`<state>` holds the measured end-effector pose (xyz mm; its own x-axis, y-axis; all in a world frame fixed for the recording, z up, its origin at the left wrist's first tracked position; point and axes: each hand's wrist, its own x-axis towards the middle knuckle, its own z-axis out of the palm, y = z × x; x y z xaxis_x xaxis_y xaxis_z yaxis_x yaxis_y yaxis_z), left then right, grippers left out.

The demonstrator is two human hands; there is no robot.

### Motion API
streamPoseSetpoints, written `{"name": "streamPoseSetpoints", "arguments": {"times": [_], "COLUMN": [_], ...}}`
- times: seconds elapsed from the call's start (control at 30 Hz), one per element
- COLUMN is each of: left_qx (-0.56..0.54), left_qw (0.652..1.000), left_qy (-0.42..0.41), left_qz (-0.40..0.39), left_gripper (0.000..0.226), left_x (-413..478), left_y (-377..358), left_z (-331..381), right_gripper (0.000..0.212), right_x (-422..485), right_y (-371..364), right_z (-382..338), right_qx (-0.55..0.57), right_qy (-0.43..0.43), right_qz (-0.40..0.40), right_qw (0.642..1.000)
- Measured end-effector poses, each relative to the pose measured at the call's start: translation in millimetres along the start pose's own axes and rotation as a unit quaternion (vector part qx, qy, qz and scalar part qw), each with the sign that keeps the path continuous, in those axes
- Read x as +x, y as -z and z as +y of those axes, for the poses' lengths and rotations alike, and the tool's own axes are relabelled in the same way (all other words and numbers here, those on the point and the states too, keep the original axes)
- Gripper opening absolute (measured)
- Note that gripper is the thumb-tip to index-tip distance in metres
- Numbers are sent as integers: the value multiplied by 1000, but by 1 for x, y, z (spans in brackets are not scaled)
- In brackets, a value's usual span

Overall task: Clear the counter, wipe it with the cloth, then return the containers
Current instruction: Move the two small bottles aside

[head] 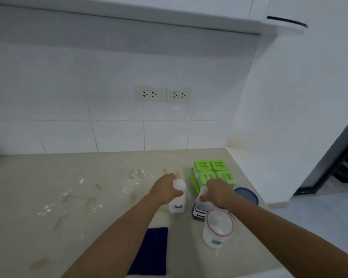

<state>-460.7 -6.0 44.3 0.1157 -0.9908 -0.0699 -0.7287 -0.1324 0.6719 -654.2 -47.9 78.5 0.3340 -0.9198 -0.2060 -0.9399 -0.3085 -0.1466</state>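
My left hand (165, 188) grips the white cap of a bottle labelled "Salt" (177, 205) that stands upright on the beige counter (48, 227). My right hand (217, 190) grips the top of a dark bottle labelled "Seasoning sauce" (199, 212) right beside it. A set of green-lidded containers (213, 171) stands just behind my right hand. A clear jar with a red-ringed lid (218, 227) sits in front of the sauce bottle. A dark blue cloth (152, 251) lies flat near the front edge, under my left forearm.
White powder and brown stains (100, 193) spread over the counter's middle and left. A dark blue round lid (247, 195) lies by the counter's right edge. Two wall sockets (163, 94) sit on the tiled wall behind. The counter ends at a white wall on the right.
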Motion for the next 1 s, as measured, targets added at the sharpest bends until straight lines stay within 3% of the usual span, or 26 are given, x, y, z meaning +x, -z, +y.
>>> {"name": "streamPoseSetpoints", "arguments": {"times": [0.37,1.0], "left_qx": [-14,39], "left_qw": [1000,999], "left_qy": [9,-22], "left_qz": [-3,-7], "left_gripper": [57,66], "left_x": [-6,-2], "left_y": [-43,-58], "left_z": [33,44], "right_gripper": [19,30], "right_x": [-10,-16], "right_y": [-16,-26], "right_z": [29,38], "right_qx": [10,63], "right_qy": [-3,-8], "right_qz": [4,2], "right_qw": [1000,998]}}
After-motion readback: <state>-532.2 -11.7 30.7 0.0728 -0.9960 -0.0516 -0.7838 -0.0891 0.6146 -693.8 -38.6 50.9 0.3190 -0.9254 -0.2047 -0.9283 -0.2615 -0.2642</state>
